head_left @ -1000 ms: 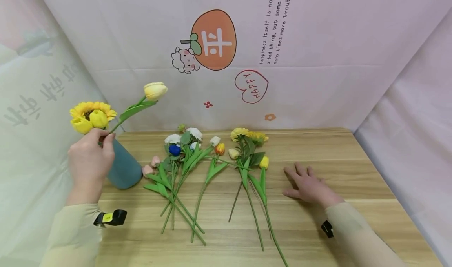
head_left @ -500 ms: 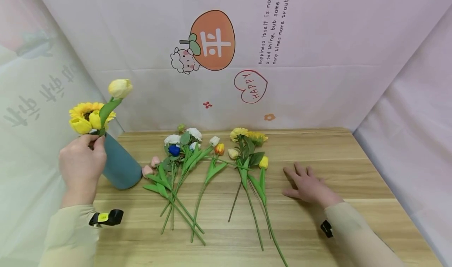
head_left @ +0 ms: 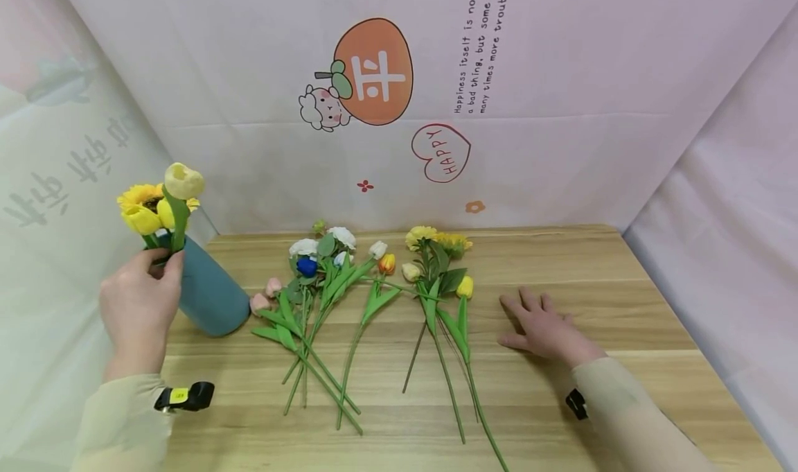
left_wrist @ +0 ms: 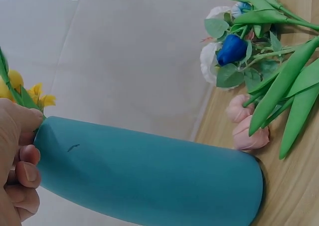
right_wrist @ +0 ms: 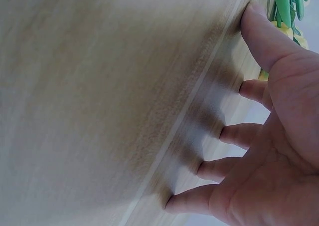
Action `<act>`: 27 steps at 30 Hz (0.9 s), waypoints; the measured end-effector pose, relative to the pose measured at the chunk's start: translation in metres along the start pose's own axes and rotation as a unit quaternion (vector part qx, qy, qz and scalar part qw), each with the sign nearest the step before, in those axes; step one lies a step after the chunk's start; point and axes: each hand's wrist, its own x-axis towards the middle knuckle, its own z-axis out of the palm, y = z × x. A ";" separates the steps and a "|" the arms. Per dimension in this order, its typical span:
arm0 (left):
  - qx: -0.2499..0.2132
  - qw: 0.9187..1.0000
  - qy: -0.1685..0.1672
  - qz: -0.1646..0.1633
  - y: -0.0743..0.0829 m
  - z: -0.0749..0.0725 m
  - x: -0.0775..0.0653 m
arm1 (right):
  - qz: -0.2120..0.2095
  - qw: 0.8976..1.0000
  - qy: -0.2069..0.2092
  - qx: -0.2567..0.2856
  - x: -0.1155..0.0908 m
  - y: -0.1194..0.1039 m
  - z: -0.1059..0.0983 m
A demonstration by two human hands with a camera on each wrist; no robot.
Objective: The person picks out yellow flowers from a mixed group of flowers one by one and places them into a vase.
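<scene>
My left hand [head_left: 138,302] is at the mouth of a blue-teal vase [head_left: 215,288], pinching the stem of a cream tulip [head_left: 184,181] just below its leaf. The tulip's head stands above the rim, close in front of a sunflower [head_left: 132,196] and yellow tulips [head_left: 140,220] that rise from the vase. In the left wrist view, curled fingers [left_wrist: 30,173] lie right at the rim; the lower stem is hidden. On the wooden table [head_left: 561,264], my right hand [head_left: 545,326] rests with spread fingers, its fingertips on the surface in the right wrist view.
Pink tulips [head_left: 260,303] lie beside the vase's base. White blooms [head_left: 304,248], a blue rose-like bud [head_left: 307,267] and an orange tulip [head_left: 387,263] lie mid-table, stems crossing. Farther right are yellow flowers [head_left: 422,237] and a yellow tulip [head_left: 465,287]. A printed cloth [head_left: 542,167] hangs behind.
My left hand has moved left and slightly down with the cream tulip, which has swung from leaning right to nearly upright at the vase mouth. My right hand has stayed still.
</scene>
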 end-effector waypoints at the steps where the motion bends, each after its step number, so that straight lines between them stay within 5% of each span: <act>1: -0.005 1.000 0.006 0.002 -0.001 0.001 -0.001 | 0.001 1.000 -0.001 0.000 0.000 0.000 0.000; 16: -0.030 0.996 0.057 0.054 0.007 0.003 0.002 | 0.001 1.000 0.001 -0.003 -0.001 -0.002 -0.002; 27: -0.017 0.999 0.027 -0.016 0.001 0.003 -0.010 | 0.006 1.000 -0.002 0.002 -0.003 -0.005 -0.004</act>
